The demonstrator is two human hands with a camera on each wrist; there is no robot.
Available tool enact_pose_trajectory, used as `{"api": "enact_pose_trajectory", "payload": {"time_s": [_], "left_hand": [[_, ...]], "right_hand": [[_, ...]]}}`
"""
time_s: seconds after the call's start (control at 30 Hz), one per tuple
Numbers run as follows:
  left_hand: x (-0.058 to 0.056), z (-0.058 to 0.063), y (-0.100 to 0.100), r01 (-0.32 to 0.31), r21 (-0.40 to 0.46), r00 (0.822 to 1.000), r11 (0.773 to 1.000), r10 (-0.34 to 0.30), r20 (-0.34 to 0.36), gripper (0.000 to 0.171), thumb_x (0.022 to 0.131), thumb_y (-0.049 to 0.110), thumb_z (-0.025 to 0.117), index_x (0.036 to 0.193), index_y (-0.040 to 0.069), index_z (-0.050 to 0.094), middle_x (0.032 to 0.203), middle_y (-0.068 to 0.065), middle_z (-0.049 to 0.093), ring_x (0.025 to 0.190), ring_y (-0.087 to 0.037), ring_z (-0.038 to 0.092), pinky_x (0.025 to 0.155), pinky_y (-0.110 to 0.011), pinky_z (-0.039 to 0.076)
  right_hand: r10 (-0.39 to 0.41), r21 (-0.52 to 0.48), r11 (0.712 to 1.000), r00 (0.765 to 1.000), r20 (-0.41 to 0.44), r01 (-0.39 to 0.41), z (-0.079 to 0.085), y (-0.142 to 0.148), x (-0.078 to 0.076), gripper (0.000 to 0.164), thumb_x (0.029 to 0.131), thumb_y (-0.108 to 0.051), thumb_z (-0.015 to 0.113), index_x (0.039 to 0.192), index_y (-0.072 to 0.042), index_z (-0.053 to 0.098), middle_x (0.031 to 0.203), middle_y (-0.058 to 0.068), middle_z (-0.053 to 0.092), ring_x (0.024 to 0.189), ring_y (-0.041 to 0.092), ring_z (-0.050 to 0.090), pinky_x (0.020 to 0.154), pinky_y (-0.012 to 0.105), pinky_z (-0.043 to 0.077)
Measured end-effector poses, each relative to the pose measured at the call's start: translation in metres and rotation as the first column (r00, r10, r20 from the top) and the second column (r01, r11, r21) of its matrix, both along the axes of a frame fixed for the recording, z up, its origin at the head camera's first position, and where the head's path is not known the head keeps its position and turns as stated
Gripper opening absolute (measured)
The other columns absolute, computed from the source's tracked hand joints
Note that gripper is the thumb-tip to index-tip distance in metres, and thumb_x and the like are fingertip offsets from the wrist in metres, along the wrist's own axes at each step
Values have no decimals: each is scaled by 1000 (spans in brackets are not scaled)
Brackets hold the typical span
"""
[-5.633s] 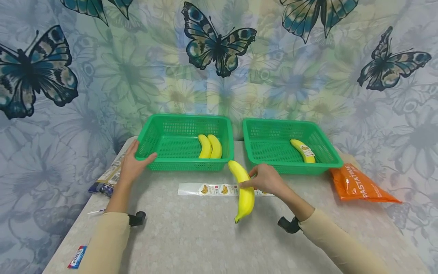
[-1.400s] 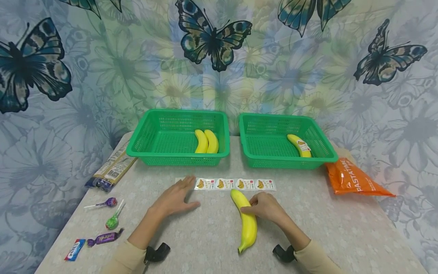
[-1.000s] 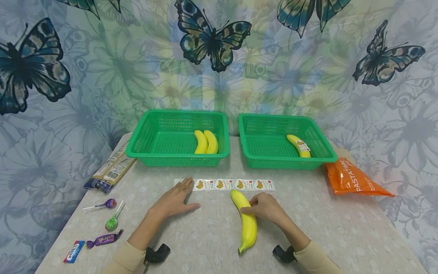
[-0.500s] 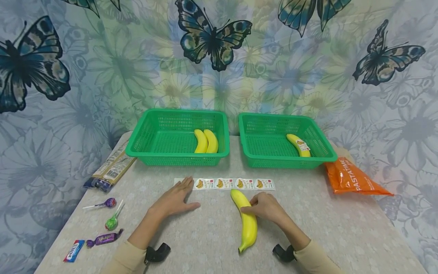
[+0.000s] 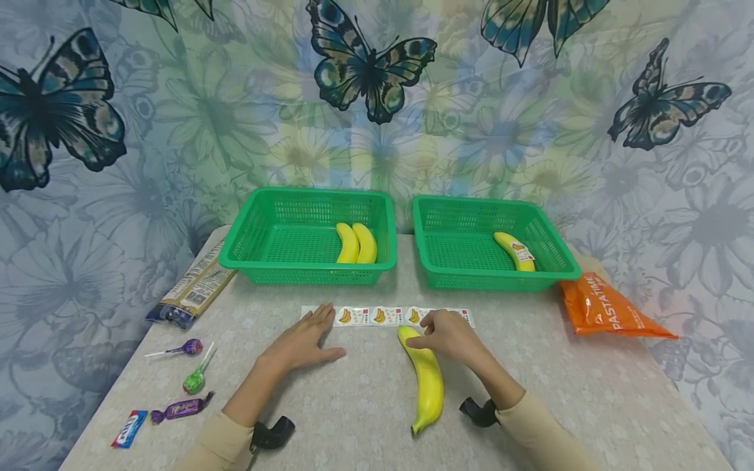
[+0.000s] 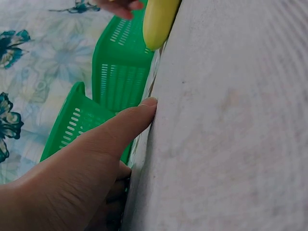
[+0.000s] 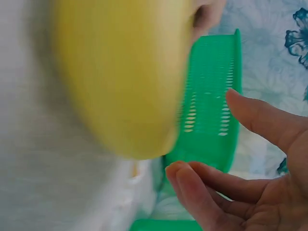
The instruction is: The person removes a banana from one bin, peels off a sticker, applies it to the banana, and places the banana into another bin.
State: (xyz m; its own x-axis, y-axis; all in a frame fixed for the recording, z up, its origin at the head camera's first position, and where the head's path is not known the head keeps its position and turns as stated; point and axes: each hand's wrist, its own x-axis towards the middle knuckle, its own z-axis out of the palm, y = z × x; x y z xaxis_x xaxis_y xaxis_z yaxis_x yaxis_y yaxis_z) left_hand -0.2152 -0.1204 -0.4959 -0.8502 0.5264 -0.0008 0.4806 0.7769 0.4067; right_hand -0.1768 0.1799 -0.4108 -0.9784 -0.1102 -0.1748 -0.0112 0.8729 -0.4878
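My left hand [image 5: 299, 343] rests spread on the table, its fingertips on the left end of a strip of banana stickers [image 5: 385, 316]. A yellow banana [image 5: 429, 386] lies on the table below the strip, stem end toward me. Over the banana's upper end hovers my right hand [image 5: 450, 339], covering part of the strip's right side. In the right wrist view its thumb [image 7: 262, 118] stands apart from the bent fingers [image 7: 197, 192], with nothing between them; the banana is beside them. The left wrist view shows my left thumb [image 6: 130, 122] extended along the tabletop.
Two bananas lie in the left green basket [image 5: 306, 275]; one stickered banana [image 5: 515, 251] lies in the right green basket [image 5: 489, 280]. An orange pasta bag [image 5: 609, 311] is at right. At left are a gold packet [image 5: 194, 288], two lollipops [image 5: 194, 379] and wrapped candies [image 5: 181, 409].
The right hand brought the banana down to the table, then let go and rose toward the stickers. Earlier, the left hand moved from the left basket to the strip, where it stays.
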Motion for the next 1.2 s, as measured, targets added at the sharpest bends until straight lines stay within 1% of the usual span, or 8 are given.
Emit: {"api": "enact_pose_trajectory", "payload": {"time_s": [0.1,0.23,0.4,0.53,0.7,0.87,1.03,1.2], "left_hand": [[1,1,-2,-4,3,1000,1000,4,1,94,86,59,63,148,-5,34,158,-22,27,148,-36,25,121,-50,24],[1,0,-3,-15,3,1000,1000,15,4,94,85,60,63,149,-3,34,159,-21,27,148,-34,25,121,-49,24],[0,0,-3,-16,6,1000,1000,16,17,95,85,61,64,149,-3,34,159,-21,27,148,-34,25,120,-51,24],[0,1,-4,-13,8,1000,1000,13,27,95,85,62,63,150,-2,33,159,-19,27,149,-33,24,121,-50,24],[0,1,-4,-1,9,1000,1000,1,31,94,86,62,62,149,-2,35,159,-19,27,149,-32,24,121,-50,23],[0,1,-4,-1,12,999,1000,1,53,94,85,62,62,149,-1,35,159,-19,26,150,-33,23,122,-50,22],[0,1,-3,-2,19,999,1000,1,54,93,86,62,62,149,-1,35,159,-18,27,149,-32,23,122,-50,22],[1,2,-3,6,23,999,1000,-7,43,93,86,60,63,148,-3,36,158,-20,28,149,-33,25,121,-50,23]], "right_hand": [[99,-3,995,994,-40,-99,14,-17,-9,45,74,-35,83,105,-3,72,90,4,71,77,14,60,67,28,50],[238,-6,971,970,-56,-238,27,-42,-20,45,77,-31,83,111,-4,71,99,8,73,87,16,66,76,30,53],[378,-4,926,924,-62,-378,31,-73,-37,45,77,-26,83,114,-2,71,102,9,74,92,19,69,78,30,56],[444,8,896,894,-52,-444,28,-94,-52,44,79,-22,82,116,-1,70,105,10,74,95,21,69,82,31,56],[472,68,881,881,-37,-469,15,-112,-73,40,80,-20,81,115,-3,71,106,8,74,97,19,68,85,29,55],[447,114,888,894,20,-446,-3,-122,-87,39,81,-19,80,116,-5,71,110,7,72,103,20,65,91,31,54],[448,186,876,893,29,-446,-17,-127,-94,40,81,-19,80,117,-5,70,113,6,72,108,21,65,94,32,53],[451,223,867,892,31,-446,-24,-129,-95,39,81,-18,80,117,-5,71,116,6,71,112,21,64,96,33,52]]}}
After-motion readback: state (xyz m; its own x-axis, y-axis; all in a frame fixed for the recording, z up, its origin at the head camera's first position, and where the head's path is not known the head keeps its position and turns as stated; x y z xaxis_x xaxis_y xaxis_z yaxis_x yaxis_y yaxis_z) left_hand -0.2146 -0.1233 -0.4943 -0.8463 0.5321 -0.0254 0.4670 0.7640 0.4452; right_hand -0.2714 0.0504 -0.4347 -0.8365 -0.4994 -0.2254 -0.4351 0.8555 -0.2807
